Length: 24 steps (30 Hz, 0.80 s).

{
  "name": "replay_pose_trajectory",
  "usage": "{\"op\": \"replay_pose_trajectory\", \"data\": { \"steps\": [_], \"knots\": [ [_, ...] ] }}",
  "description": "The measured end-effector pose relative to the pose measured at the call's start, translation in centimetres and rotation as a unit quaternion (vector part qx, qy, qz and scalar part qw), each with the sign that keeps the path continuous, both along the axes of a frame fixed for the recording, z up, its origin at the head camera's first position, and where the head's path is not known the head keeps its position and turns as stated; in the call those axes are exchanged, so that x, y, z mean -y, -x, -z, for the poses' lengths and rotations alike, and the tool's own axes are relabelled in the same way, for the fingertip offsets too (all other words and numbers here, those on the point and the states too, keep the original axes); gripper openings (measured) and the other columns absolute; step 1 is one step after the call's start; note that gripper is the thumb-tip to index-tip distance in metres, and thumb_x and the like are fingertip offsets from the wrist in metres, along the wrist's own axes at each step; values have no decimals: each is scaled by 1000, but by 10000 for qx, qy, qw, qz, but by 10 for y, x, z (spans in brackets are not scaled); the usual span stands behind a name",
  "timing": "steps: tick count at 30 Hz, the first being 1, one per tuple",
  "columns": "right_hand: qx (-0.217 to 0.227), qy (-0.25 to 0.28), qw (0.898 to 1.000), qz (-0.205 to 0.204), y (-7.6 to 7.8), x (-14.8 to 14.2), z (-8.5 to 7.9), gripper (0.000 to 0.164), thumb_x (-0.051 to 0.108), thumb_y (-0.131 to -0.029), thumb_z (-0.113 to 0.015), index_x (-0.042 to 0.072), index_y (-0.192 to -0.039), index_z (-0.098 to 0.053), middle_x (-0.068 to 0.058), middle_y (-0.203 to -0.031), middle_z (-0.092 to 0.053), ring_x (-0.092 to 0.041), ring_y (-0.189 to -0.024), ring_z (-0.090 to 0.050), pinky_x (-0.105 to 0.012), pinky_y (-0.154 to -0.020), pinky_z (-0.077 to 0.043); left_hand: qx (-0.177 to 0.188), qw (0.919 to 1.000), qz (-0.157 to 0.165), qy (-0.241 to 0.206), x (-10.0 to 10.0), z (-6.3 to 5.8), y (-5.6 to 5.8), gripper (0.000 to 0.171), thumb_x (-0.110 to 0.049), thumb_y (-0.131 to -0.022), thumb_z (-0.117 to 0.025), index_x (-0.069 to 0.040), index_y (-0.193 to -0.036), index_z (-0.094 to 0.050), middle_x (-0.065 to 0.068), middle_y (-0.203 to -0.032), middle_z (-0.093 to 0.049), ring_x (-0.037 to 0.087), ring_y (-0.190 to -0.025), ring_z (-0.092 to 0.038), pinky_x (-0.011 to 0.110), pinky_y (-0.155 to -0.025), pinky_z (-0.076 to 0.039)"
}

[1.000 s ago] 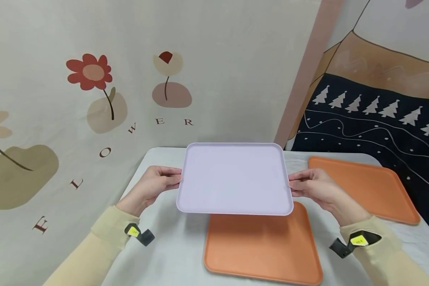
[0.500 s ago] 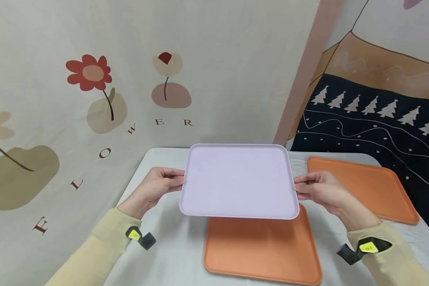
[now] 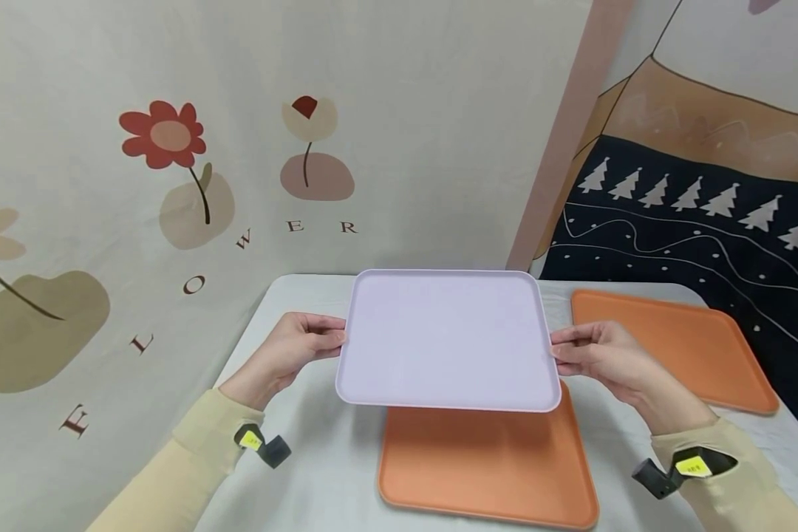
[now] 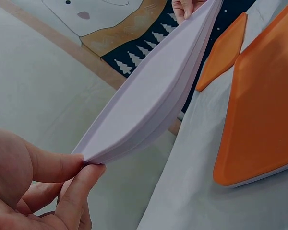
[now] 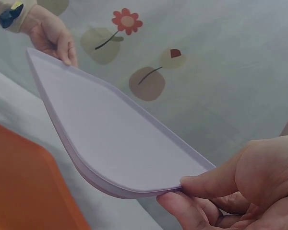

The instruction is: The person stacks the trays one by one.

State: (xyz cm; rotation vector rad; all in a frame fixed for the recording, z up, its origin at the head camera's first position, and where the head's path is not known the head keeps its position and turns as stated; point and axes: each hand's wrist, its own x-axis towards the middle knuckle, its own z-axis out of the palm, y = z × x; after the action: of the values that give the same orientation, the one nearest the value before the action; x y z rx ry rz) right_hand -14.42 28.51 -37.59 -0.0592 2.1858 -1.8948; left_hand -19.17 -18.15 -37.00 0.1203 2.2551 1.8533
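Note:
A pale lavender rectangular tray [image 3: 447, 340] is held up between both hands, its flat inner face turned toward the head camera. My left hand [image 3: 292, 347] pinches its left short edge, thumb [image 4: 57, 166] on the rim and fingers beneath. At the opposite short edge, my right hand [image 3: 605, 362] pinches in the same way, as the right wrist view shows with the thumb [image 5: 211, 184] on top. Layered edges run along the tray's side in the left wrist view. Below it an orange tray [image 3: 485, 473] lies on the table, its far part hidden behind the lavender one.
Another orange tray [image 3: 678, 351] lies at the right back of the white-covered table [image 3: 286, 458]. A pale curtain with printed flowers [image 3: 412, 133] hangs behind and left. A dark cloth with printed trees [image 3: 691, 229] hangs at right.
Both hands have shifted the lavender tray slightly right and a little lower in the head view. The grip at each edge is the same, and the orange trays stay in place.

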Motion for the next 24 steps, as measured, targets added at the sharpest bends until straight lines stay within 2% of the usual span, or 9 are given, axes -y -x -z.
{"op": "replay_pose_trajectory", "data": {
  "steps": [6,16,24],
  "knots": [
    [13,-27,10000,37,-3,-1,1,30,-3,-98,-70,-22,-121,-64,-11,-101,-74,-19,-84,-75,-34,-81,-66,15,10000,22,9,-1,1,-1,31,5,-97,-72,19,-124,-67,22,-114,-74,16,-91,-75,33,-86,-64],
    [45,-91,9999,118,-8,-5,2,30,-4,-98,-70,-22,-121,-63,-11,-100,-74,-18,-84,-75,-34,-81,-66,54,9995,130,-276,-4,8,0,30,8,-97,-70,22,-123,-65,19,-111,-75,14,-91,-74,32,-86,-64],
    [137,-238,9995,152,-12,-10,6,32,-2,-99,-71,-21,-123,-63,-11,-102,-74,-19,-85,-76,-35,-81,-66,50,9998,117,-145,-11,9,-3,28,8,-96,-71,20,-122,-67,21,-111,-75,15,-91,-74,32,-86,-64]
  ]
}}
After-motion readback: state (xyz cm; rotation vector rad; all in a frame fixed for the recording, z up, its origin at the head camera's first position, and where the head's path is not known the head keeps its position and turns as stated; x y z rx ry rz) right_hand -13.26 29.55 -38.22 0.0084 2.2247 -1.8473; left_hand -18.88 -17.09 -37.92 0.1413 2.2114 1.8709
